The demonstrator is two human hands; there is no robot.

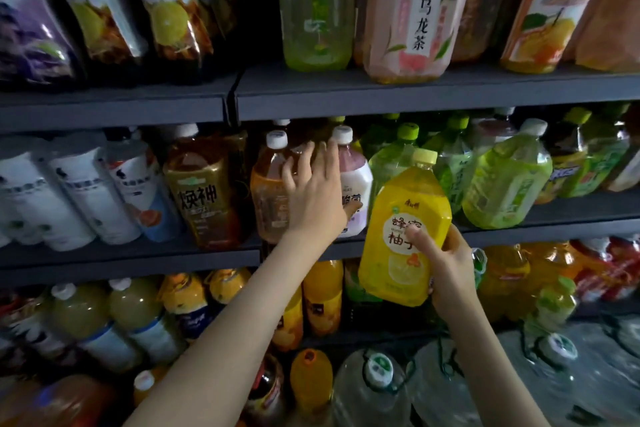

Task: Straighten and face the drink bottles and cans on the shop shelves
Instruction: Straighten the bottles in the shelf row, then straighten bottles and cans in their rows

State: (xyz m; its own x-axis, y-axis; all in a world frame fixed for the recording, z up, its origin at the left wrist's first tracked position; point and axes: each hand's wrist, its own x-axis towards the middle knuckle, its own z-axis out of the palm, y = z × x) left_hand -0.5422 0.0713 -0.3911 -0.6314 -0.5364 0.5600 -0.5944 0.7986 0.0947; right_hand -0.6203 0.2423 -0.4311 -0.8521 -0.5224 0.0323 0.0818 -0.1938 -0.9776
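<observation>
From the head camera, we have our left hand (317, 191) up at the middle shelf (138, 255). Its fingers are straight and spread, laid across the shoulders of an amber bottle (268, 198) and a pale bottle (358, 184) that stand side by side at the shelf's front. We cannot tell how hard it presses.

Our right hand (446, 263) holds a yellow bottle (405, 236) out in front of the shelves, off any shelf. The fingers are curled round the bottle's lower half, and the thumb (417, 237) lies across the label. The bottle is nearly upright, its label faces us, and its cap is level with the middle shelf's row, just in front of the green bottles (505, 184).

We judge that this bottle has yet to find its place, and here is where trouble could come:
- The grip is one-handed and low on a full bottle. If it tips at the top, it could twist out of our fingers and drop onto the bottles below.
- The row looks packed tight. Pushing the yellow bottle in could knock a green bottle sideways or off the edge.
- A shove from our spread hand could tilt the amber and pale bottles back into those behind.
</observation>
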